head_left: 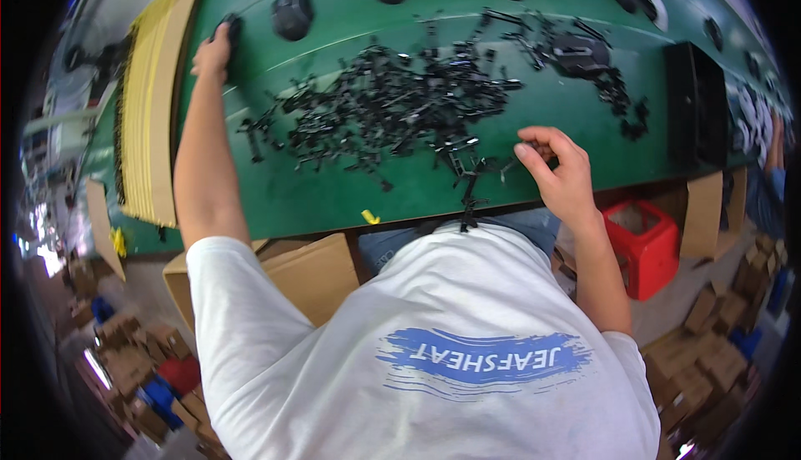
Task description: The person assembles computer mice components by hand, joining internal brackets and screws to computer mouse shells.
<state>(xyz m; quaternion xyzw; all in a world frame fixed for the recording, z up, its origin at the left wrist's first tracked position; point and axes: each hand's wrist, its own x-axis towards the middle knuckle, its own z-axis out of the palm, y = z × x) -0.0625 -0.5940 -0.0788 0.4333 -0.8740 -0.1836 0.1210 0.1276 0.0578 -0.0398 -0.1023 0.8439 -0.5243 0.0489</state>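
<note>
At the far left of the green table, my left hand is closed around a dark rounded housing; the fingers partly cover it. My right hand hovers near the table's front edge, right of a heap of small black plastic parts. Its thumb and fingers are curled toward each other, and whatever sits between them is too small or hidden to make out. A few black parts trail from the heap to the front edge, close to my shirt.
Black rounded housings stand in a row along the back. Another housing lies among parts at right, near a black box. Yellow-brown cardboard sheets stand at left. Below are a red stool and an open carton.
</note>
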